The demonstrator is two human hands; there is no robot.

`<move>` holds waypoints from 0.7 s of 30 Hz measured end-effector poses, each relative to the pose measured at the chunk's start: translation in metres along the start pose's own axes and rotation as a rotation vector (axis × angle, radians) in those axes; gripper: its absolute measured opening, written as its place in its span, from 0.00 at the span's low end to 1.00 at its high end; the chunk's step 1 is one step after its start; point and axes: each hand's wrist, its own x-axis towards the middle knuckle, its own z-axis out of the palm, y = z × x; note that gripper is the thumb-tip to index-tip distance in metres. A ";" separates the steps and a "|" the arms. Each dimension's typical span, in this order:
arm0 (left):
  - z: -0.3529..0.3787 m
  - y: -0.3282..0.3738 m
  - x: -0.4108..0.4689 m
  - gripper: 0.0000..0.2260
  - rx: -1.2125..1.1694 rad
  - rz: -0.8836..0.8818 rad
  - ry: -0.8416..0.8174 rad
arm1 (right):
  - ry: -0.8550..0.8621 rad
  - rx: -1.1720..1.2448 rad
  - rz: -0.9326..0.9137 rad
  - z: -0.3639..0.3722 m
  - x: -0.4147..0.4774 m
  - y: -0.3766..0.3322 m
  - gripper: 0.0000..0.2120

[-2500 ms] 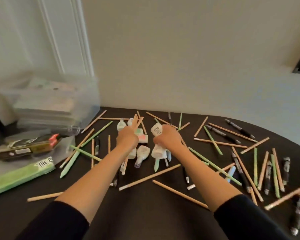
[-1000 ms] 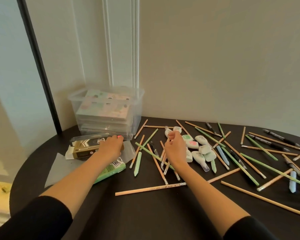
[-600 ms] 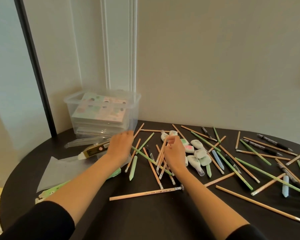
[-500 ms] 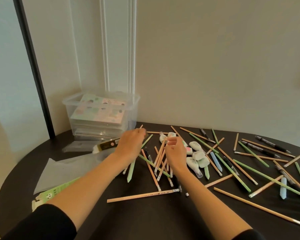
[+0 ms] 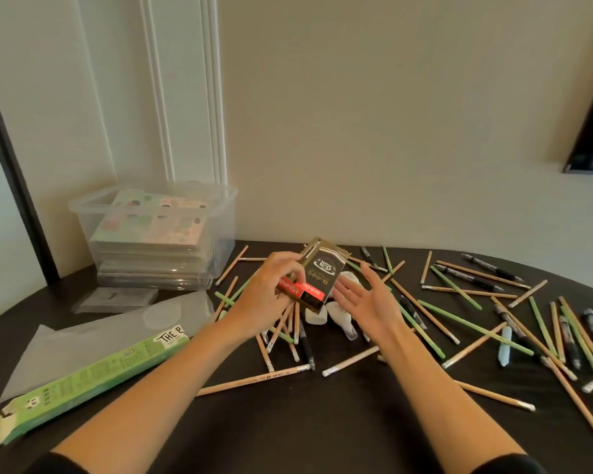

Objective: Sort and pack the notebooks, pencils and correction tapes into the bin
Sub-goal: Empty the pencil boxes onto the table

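Note:
My left hand grips a small gold and black carton with a red band, lifted above the table's middle. My right hand is spread flat beside the carton, fingers straight, close to its right side. Under both hands lie white correction tapes among several wooden and green pencils. At the back left stands a clear plastic bin with a stack of pastel notebooks inside.
A long green carton lies on clear plastic sheets at the front left. Black pens and more pencils scatter over the right side of the dark round table. The wall stands right behind.
My left hand went to the gold carton by the bin, took it and carried it right and up over the pencils. My right hand let go of the pencils and opened beside it.

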 end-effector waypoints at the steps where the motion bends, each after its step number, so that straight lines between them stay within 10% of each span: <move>1: -0.001 -0.002 -0.002 0.16 -0.030 -0.036 -0.014 | 0.003 -0.010 -0.009 -0.003 0.000 0.000 0.27; 14: 0.006 -0.015 0.007 0.12 0.167 -0.174 -0.018 | 0.123 -0.335 -0.130 0.002 0.006 -0.002 0.12; 21: 0.021 -0.018 0.009 0.40 0.428 -0.240 -0.132 | -0.074 -0.321 -0.052 0.001 0.000 0.009 0.05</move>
